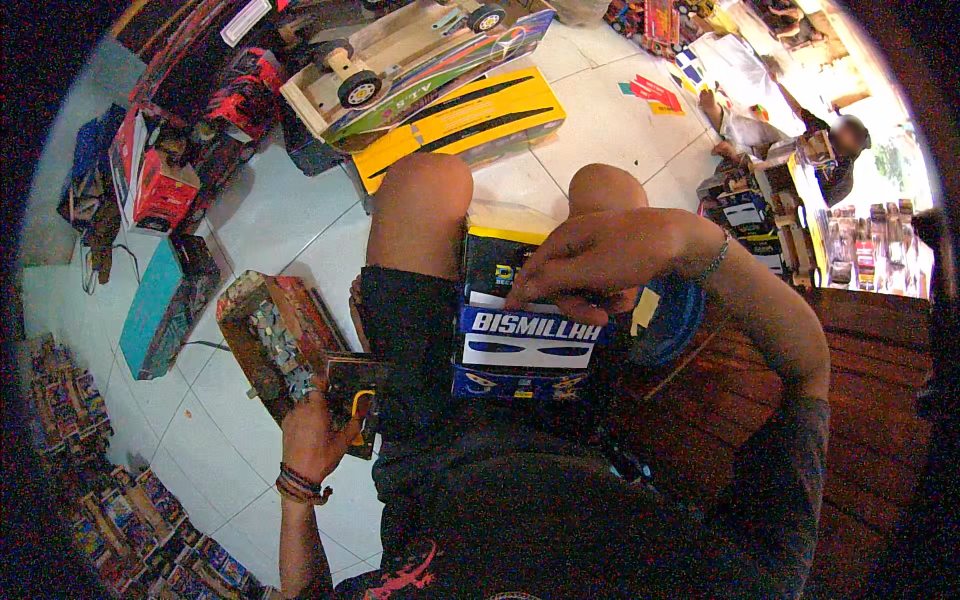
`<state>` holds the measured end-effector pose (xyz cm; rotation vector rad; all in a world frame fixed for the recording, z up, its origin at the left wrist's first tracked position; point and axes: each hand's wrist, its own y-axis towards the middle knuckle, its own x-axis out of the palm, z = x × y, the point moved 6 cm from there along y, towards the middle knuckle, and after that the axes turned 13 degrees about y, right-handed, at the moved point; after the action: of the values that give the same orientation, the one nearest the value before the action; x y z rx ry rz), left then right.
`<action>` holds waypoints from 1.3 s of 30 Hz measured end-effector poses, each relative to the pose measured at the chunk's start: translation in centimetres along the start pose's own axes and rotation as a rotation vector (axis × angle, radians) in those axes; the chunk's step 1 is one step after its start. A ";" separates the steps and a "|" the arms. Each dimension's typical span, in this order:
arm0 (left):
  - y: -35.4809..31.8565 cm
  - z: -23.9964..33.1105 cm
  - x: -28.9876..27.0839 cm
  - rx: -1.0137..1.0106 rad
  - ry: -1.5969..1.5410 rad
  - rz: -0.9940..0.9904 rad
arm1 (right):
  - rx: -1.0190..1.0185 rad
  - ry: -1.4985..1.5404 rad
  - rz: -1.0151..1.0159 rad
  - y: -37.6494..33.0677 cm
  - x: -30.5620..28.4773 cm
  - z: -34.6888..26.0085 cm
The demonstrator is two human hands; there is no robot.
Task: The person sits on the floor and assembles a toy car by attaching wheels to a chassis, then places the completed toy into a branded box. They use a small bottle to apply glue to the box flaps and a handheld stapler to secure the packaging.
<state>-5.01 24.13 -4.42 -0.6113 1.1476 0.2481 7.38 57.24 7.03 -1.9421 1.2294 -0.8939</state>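
On the person's lap rests a blue, yellow and white wooden toy truck (520, 330), already stickered; the right hand (590, 262) presses its top, fingers bent, while the left hand (318, 425) grips a small dark tool (355, 405).

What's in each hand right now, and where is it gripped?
Right hand presses the blue toy truck body on its top. Left hand grips a small tool, exact hold unclear.

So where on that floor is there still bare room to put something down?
The widest bare tiles lie between the red box, the teal box and the person's left knee. More bare floor lies beyond the yellow panel, up to the scattered paper scraps. It is crowded along the top by the wooden toy truck, and at lower left by stacked toys.
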 end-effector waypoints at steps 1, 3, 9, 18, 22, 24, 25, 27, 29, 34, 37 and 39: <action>0.0 0.1 -0.1 0.012 0.031 0.016 | -0.003 -0.017 -0.002 -0.4 -0.1 -0.1; -0.1 0.3 -0.4 0.037 0.090 0.044 | -0.005 -0.045 0.005 -1.1 -0.2 -0.1; -0.3 0.8 -0.7 -0.016 0.064 -0.005 | 0.031 -0.003 0.068 -2.2 -0.7 2.5; -0.3 1.3 -0.8 -0.122 0.033 -0.086 | -0.002 0.079 0.027 -3.6 -1.1 4.7; -0.3 2.1 -1.5 0.016 -0.008 0.022 | 0.040 0.061 0.048 -4.1 -1.2 4.6; -0.4 2.2 -1.3 0.055 -0.043 0.024 | 0.032 0.005 0.060 -4.3 -1.3 4.8; -0.4 2.0 -1.1 0.043 -0.058 0.008 | 0.001 -0.024 0.070 -4.3 -1.4 4.9; -0.4 1.6 -0.5 0.022 -0.088 -0.028 | -0.077 -0.076 0.078 -4.2 -1.5 5.1; -0.5 1.1 0.0 -0.007 -0.155 -0.040 | -0.192 -0.144 0.062 -4.2 -1.4 4.8; -0.9 0.4 0.2 -0.035 -0.215 -0.001 | -0.103 -0.149 0.143 -4.4 -2.2 4.1; -0.8 -0.2 -0.4 -0.094 -0.329 -0.003 | -0.136 -0.149 0.421 -4.8 -3.2 2.8; -0.7 -0.5 -1.7 -0.136 -0.375 0.008 | -0.517 -0.321 0.699 -5.1 -3.2 0.3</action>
<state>-5.77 23.48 -2.80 -0.6474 0.7755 0.4315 8.97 61.94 10.40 -1.7034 1.8724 0.1012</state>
